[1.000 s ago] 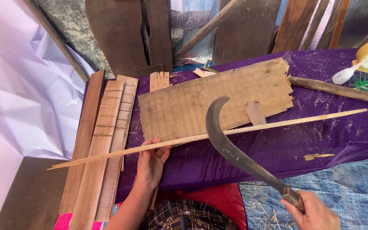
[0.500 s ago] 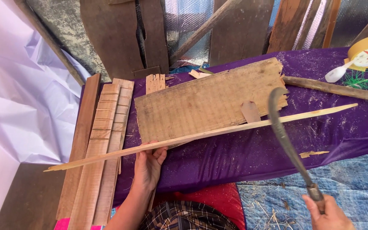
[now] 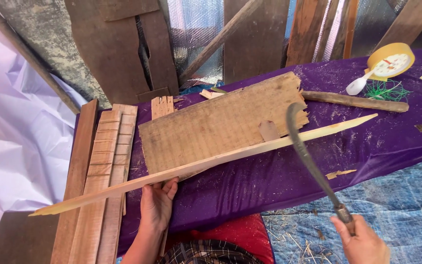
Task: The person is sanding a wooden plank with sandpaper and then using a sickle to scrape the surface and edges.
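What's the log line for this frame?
left hand: holds pale wooden strip | right hand: grips curved sickle, blade on strip | under strip: wooden board

I am watching the right hand swinging the curved, dark metal sickle with its wooden handle round. A second ago its blade was lying slantwise, the hooked tip pointing up-left over the flat worn wooden board; now the blade is standing steeper and further right, its tip arching over the board's ragged right end and crossing the long pale pointed wooden strip. The hand is dropping lower at the bottom edge than half a second ago. The strip's thin tip is reaching further right on the purple cloth, and its slope is running slightly steeper.
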